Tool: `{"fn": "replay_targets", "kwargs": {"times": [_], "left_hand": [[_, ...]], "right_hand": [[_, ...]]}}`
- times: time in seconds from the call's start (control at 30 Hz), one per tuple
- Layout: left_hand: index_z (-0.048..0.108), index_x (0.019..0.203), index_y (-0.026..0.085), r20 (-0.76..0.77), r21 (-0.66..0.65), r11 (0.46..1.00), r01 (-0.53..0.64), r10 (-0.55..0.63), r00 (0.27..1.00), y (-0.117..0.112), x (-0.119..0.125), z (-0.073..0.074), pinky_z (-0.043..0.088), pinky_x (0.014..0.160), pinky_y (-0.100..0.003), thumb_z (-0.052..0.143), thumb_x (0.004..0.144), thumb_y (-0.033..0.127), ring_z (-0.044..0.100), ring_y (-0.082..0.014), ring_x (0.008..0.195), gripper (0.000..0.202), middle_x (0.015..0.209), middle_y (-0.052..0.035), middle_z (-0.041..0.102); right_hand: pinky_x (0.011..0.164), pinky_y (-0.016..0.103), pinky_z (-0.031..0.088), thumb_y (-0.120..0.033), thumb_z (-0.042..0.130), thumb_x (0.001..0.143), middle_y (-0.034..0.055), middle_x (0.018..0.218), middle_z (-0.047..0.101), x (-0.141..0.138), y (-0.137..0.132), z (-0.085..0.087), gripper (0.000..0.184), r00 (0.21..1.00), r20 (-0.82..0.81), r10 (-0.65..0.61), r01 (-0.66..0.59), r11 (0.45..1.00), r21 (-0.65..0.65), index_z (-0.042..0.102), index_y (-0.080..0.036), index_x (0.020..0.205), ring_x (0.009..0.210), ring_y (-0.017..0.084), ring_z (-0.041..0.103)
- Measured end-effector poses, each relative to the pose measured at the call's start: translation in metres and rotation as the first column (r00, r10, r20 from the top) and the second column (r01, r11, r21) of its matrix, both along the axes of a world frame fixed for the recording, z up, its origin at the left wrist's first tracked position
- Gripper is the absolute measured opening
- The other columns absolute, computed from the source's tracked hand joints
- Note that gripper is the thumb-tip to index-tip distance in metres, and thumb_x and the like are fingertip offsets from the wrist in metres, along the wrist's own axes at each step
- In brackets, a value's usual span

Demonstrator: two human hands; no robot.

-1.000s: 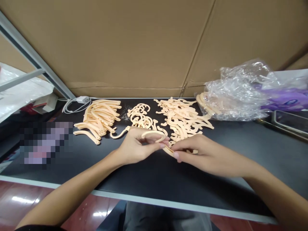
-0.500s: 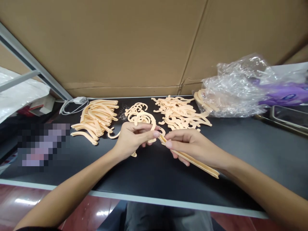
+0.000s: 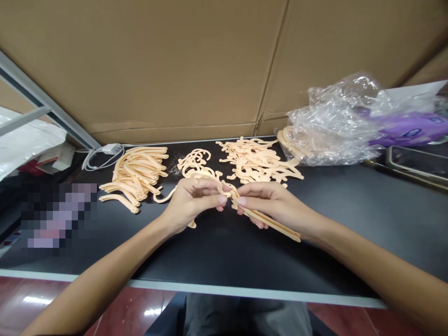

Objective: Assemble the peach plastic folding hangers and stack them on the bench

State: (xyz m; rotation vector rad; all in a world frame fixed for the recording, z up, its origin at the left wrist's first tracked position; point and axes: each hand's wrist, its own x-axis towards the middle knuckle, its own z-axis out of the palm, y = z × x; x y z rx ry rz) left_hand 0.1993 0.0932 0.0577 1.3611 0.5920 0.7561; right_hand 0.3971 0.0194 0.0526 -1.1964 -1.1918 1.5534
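Pinched in my left hand (image 3: 196,200) is a cream plastic hanger hook (image 3: 221,188), its end against the tip of a long grooved hanger arm (image 3: 273,223). My right hand (image 3: 273,203) closes round that arm near its upper end, and the rest slants down to the right. Both hands meet above the black table. Fingers partly hide where the two pieces touch. Just behind my left hand lie loose curved hooks (image 3: 196,161). One small cream piece (image 3: 192,224) shows below that hand.
A pile of hanger arms (image 3: 140,168) lies to the left, and a heap of smaller cream parts (image 3: 252,161) at the back centre-right. Clear plastic bags (image 3: 336,126), a purple packet (image 3: 409,128) and a phone-like object (image 3: 420,161) are on the right. A white cable (image 3: 105,156) lies back left.
The hook in my left hand has tipped down, and its end has come against the arm's tip. My right hand has moved slightly left with the arm.
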Motion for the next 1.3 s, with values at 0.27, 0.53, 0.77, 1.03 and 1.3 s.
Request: {"fn": "replay_targets", "kwargs": {"times": [0.27,0.53,0.77,1.03,1.3], "left_hand": [[0.080,0.085,0.013,-0.114,0.050,0.999,0.013,-0.008,0.993,-0.002,-0.003,0.005,0.066,0.065,-0.027,0.087,0.071,0.025,0.075,-0.0185,0.070,0.020,0.083,-0.0078,0.078],[0.078,0.088,0.013,-0.187,0.244,0.970,-0.020,0.067,0.980,0.000,-0.001,-0.002,0.061,0.067,-0.025,0.082,0.075,0.026,0.070,-0.0152,0.065,0.018,0.074,-0.0049,0.075],[0.077,0.094,0.017,-0.259,0.526,0.849,0.042,0.114,0.959,0.000,-0.004,-0.007,0.059,0.071,-0.024,0.070,0.087,0.026,0.073,-0.0157,0.073,0.014,0.084,-0.0050,0.077],[0.079,0.098,0.021,-0.236,0.842,0.533,0.083,0.225,0.946,0.003,-0.005,-0.010,0.058,0.080,-0.024,0.065,0.092,0.022,0.076,-0.0174,0.086,0.014,0.096,-0.0055,0.080],[0.074,0.110,0.020,-0.131,0.962,0.266,0.064,0.241,0.962,-0.001,-0.007,-0.023,0.061,0.089,-0.023,0.059,0.091,0.007,0.077,-0.0171,0.095,0.027,0.106,-0.0055,0.079]], "right_hand": [[0.043,0.024,0.035,-0.050,0.067,0.087,-0.0008,0.071,0.062,0.004,-0.002,0.004,0.034,0.996,0.083,0.006,-0.017,0.992,0.124,0.070,-0.017,0.084,0.044,0.007,0.049],[0.056,0.025,0.035,-0.038,0.048,0.099,-0.0026,0.065,0.055,0.006,-0.005,0.005,0.032,0.851,0.521,-0.063,-0.138,0.931,0.339,0.067,-0.018,0.083,0.057,0.010,0.047],[0.062,0.026,0.036,-0.030,0.041,0.101,-0.0019,0.067,0.057,0.007,-0.007,0.005,0.032,0.735,0.666,-0.129,-0.237,0.871,0.431,0.059,-0.019,0.077,0.061,0.011,0.049],[0.064,0.027,0.037,-0.027,0.040,0.101,0.0002,0.073,0.063,0.008,-0.007,0.005,0.031,0.701,0.701,-0.135,-0.286,0.846,0.449,0.061,-0.019,0.080,0.065,0.012,0.053],[0.067,0.033,0.036,-0.023,0.034,0.102,0.0107,0.083,0.069,0.003,-0.014,-0.002,0.034,0.406,0.885,-0.229,-0.406,0.822,0.399,0.065,-0.015,0.095,0.071,0.020,0.061]]}}
